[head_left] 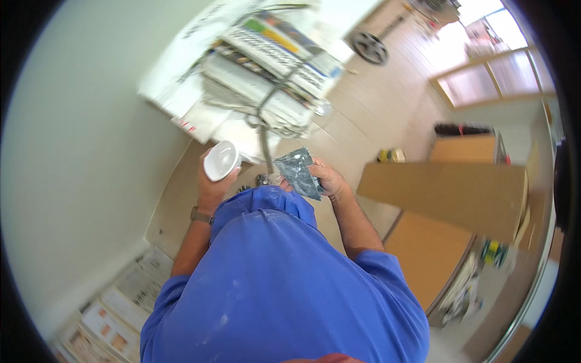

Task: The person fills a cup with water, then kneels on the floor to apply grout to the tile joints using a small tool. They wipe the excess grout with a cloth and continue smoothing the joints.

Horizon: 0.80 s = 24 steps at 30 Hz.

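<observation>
My left hand is closed round a small white bowl, tilted so that its inside shows, beside the pale wall on the left. My right hand grips a flat grey tool smeared with white residue, possibly a scraper; its handle is hidden. Both hands are raised just above my blue-shirted body. Beyond them, bundled printed papers with a strap across them lie on a white stack.
A long cardboard piece and tan boards are at the right. A dark wheel and a small tin stand on the tiled floor. Framed glass panels are at the back right, printed boxes at the lower left.
</observation>
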{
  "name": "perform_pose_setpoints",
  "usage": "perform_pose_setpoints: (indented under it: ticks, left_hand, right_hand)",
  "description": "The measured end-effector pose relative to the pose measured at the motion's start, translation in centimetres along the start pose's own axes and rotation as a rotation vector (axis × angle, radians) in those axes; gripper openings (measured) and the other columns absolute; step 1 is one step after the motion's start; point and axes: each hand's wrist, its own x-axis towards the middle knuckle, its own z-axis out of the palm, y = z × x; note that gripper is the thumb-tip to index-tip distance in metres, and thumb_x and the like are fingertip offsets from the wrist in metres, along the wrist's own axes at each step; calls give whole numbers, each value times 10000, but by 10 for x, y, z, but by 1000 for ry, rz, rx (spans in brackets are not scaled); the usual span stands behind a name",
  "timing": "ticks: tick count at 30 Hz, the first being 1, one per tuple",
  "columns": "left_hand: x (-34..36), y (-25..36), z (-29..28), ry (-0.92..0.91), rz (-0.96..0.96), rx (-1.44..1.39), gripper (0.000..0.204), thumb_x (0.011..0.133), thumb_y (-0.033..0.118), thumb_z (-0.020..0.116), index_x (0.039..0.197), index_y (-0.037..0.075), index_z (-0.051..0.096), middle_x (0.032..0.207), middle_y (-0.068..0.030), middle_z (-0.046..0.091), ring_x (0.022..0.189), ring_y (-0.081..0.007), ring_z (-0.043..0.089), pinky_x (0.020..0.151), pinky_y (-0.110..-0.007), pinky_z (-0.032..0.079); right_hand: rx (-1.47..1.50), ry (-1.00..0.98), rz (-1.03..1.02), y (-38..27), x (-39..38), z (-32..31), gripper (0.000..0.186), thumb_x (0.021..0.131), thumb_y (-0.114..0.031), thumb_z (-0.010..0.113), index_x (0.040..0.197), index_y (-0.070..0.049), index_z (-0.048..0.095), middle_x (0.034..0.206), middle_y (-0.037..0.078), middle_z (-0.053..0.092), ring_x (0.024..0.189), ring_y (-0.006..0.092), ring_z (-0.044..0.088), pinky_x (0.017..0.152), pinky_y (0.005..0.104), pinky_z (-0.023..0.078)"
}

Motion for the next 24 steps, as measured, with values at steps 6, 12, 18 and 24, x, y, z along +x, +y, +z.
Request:
perform_pose_setpoints:
  ticks: [6, 12, 18, 24]
  left_hand:
    - [-7, 8, 54, -421, 71, 124, 654, 696, -7, 748, 1241, 2, 385, 1167, -119, 529, 1066, -195, 541, 919, -324, 444]
    - [-42, 39, 159, -883, 9, 101, 674, 690, 29, 763, 1244, 12, 379, 1156, -114, 531, 1080, -197, 530, 922, -333, 440]
    - [-93, 30, 278, -1247, 63, 74, 676, 688, 45, 764, 1239, 5, 373, 1170, -121, 520, 1090, -197, 522, 930, -320, 435]
    - [-181, 35, 429, -1505, 192, 64, 694, 692, 86, 776, 1246, -31, 374, 1150, -127, 544, 1069, -191, 545, 918, -324, 452]
  right_hand:
    - [-100, 733, -274, 34, -126, 13, 348, 912, -216, 486, 1107, 61, 566, 1054, 188, 631, 942, 245, 640, 812, 328, 518]
    - [85, 1272, -589, 99, -251, 22, 256, 866, -114, 516, 1069, 34, 564, 970, 131, 645, 881, 184, 632, 764, 283, 502]
    - [211, 1499, -915, 170, -350, 4, 281, 829, -118, 571, 1076, 16, 568, 904, 98, 639, 853, 159, 611, 773, 284, 481]
    - [-4, 2173, -719, 201, -477, 23, 406, 807, -156, 611, 1156, 36, 532, 920, 95, 633, 832, 156, 588, 762, 283, 466]
